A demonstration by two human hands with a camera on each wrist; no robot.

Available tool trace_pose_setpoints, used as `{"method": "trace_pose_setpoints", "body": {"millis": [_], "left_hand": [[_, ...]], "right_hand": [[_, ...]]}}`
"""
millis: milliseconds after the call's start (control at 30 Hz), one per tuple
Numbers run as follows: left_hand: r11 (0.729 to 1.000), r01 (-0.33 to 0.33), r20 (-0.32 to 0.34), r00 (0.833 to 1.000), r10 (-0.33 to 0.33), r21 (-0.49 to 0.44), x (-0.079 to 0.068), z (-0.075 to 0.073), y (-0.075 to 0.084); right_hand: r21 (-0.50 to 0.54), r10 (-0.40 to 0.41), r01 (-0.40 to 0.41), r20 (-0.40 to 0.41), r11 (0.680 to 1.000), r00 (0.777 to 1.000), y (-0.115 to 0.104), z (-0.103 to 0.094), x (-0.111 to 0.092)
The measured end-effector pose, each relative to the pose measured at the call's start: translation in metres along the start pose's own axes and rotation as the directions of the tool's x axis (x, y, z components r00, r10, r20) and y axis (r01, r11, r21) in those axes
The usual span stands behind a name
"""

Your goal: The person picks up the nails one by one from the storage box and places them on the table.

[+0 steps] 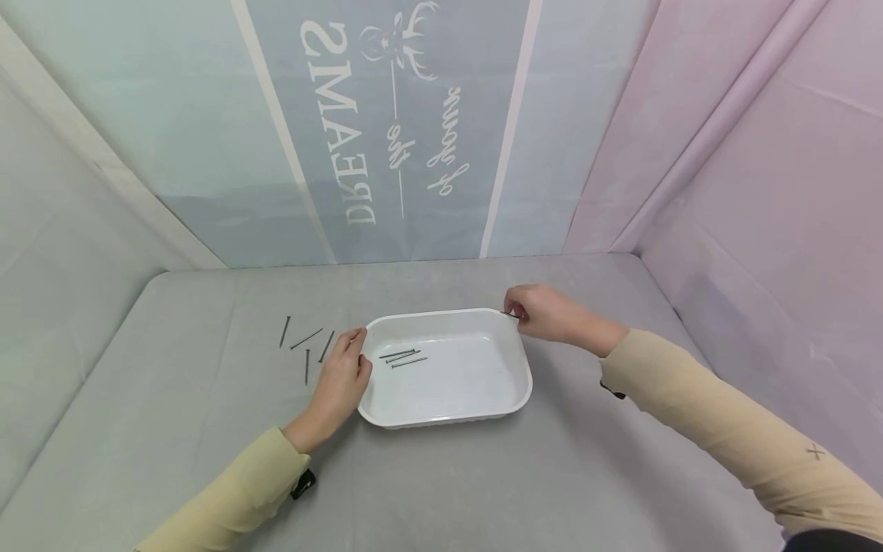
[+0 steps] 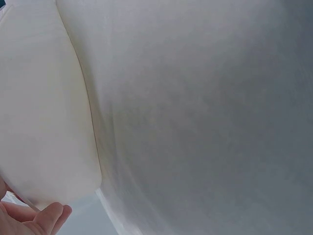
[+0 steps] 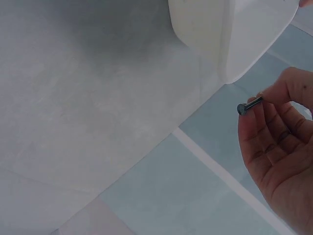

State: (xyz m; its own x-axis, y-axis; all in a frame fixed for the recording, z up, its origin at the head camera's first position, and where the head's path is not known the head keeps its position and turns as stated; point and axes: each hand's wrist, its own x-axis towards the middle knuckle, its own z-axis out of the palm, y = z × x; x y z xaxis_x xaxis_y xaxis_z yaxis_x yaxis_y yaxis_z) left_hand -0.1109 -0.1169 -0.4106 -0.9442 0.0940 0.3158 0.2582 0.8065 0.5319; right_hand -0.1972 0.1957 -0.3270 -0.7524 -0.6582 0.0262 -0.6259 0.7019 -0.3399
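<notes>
A white rectangular tray (image 1: 455, 387) sits on the grey table in front of me. My left hand (image 1: 339, 381) grips its left rim; in the left wrist view, thumb and fingers pinch the edge of the tray (image 2: 46, 112). With thumb and fingertips, my right hand (image 1: 548, 314) pinches a nail (image 3: 250, 105) beside the tray's far right corner. The nail's head sticks out toward the right wrist camera, while the rest is hidden by the fingers. Inside the tray, toward the left, lies a small group of nails (image 1: 409, 363).
Several loose nails (image 1: 306, 368) lie on the grey tabletop (image 1: 441, 491) left of the tray. A fabric backdrop (image 1: 428, 192) with mirrored lettering rises behind the table, and a pinkish cloth wall (image 1: 766, 215) stands on the right.
</notes>
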Motion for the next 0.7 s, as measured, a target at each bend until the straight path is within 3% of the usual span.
{"method": "trace_pose_setpoints", "body": {"millis": [700], "left_hand": [[1.000,-0.014,0.001,1.000,0.014,0.002,-0.002,-0.001,-0.004]], "right_hand": [[0.050,0.116,-0.113,-0.049,0.992,0.992,0.021,0.018,-0.015]]}}
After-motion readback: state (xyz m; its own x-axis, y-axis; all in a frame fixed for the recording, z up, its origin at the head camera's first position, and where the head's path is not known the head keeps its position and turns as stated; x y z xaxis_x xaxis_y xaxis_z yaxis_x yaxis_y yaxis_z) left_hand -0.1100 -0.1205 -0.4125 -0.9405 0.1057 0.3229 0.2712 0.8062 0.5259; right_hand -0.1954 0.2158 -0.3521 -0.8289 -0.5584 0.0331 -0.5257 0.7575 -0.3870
